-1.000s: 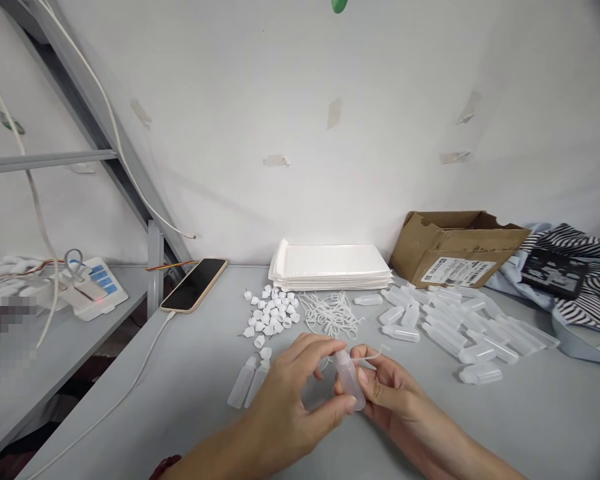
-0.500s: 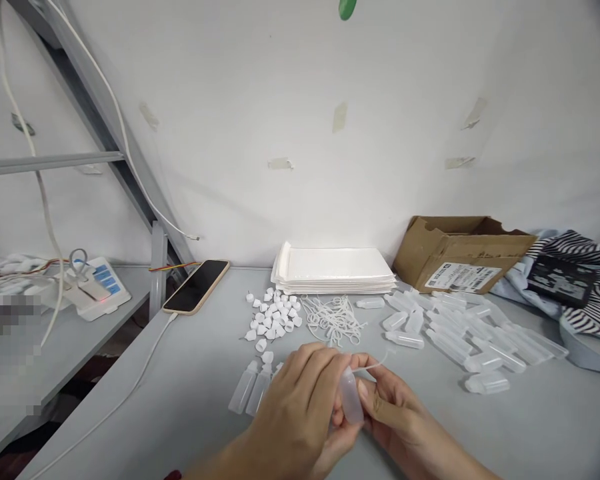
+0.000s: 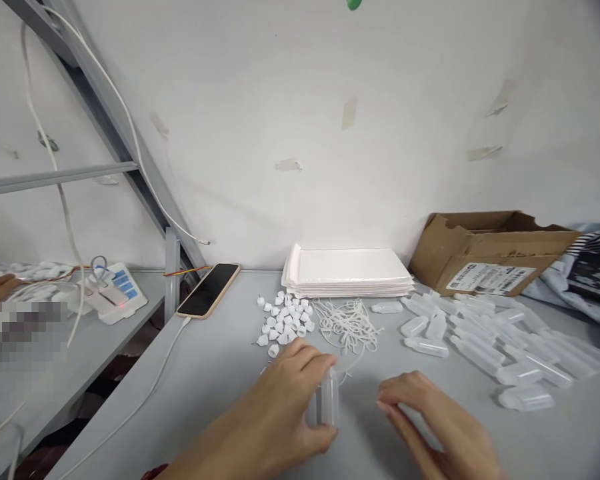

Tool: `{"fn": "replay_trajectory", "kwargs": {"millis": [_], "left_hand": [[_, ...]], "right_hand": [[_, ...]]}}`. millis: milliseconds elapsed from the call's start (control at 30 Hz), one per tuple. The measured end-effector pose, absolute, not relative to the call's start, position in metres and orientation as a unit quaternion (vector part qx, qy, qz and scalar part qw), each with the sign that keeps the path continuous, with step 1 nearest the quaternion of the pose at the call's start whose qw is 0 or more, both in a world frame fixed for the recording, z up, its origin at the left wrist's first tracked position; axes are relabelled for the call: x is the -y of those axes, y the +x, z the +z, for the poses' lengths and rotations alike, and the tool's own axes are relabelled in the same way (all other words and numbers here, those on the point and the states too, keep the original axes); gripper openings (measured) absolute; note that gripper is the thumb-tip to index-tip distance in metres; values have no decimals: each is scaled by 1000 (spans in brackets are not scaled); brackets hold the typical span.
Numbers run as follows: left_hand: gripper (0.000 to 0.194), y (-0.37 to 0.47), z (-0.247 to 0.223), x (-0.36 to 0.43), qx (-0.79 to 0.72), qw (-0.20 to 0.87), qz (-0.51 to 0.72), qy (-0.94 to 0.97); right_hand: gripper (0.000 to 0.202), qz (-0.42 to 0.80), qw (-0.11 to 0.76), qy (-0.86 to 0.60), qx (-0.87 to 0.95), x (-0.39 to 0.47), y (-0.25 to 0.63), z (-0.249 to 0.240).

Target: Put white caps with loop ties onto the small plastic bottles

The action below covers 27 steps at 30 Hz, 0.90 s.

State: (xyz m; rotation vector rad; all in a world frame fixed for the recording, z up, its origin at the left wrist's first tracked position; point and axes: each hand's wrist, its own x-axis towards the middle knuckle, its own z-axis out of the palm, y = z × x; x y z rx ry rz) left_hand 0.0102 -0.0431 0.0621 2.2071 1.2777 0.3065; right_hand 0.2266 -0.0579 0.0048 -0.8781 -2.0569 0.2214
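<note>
Bottle (image 3: 331,400): in the near middle of the table (image 3: 215,360), in front of the cords (image 3: 347,323) and well left of the loose bottles (image 3: 523,373); whether it rests on the table or is just above it, I cannot tell.
Left hand (image 3: 285,393): clamped on the bottle, fingers at its far end, thumb at its near end.
Right hand (image 3: 445,427): to the right, off the bottle, thumb and fingertips drawn together; nothing shows between them.
Weight: the clear, apparently hollow body looks very light, so a small nudge would probably tip or roll it.
Wall: thin plastic, by its look; likely to give under a hard squeeze and spring back, hardly fragile.
Surface: smooth, probably a bit slippery if the fingers are damp.
Hold: best taken lightly end to end, or across the body with two fingertips and the thumb.
Caps (image 3: 285,320): small and white, heaped left of the cords; fingertip work, easily scattered.
Cords: thin, limp and tangled, so a free end is the better place to pinch.
</note>
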Motion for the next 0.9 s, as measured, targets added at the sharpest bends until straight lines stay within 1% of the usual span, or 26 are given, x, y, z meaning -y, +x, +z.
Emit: {"fn": "replay_trajectory", "kwargs": {"millis": [67,167,267,433,533,633,733,900], "left_hand": [[45,13,61,46,-486,282,87,822],[39,14,60,48,-488,304,72,815],[35,14,62,49,-490,311,65,812],[28,14,59,46,-480,280,52,829],[30,13,53,46,-480,257,50,837],[32,13,48,46,-474,238,62,845],[34,13,46,47,-474,235,60,846],[31,10,45,46,-470,252,57,844]], "right_hand": [[18,11,394,-318,862,58,224,0],[23,-83,339,-315,883,57,216,-4],[26,-137,309,-311,888,58,208,-7],[28,-142,307,-317,886,62,199,-18],[24,-137,309,-328,882,63,198,-20],[24,-130,285,-324,893,62,199,-16],[24,-126,263,-317,903,62,200,-12],[25,-108,266,-324,902,63,199,-11]]}}
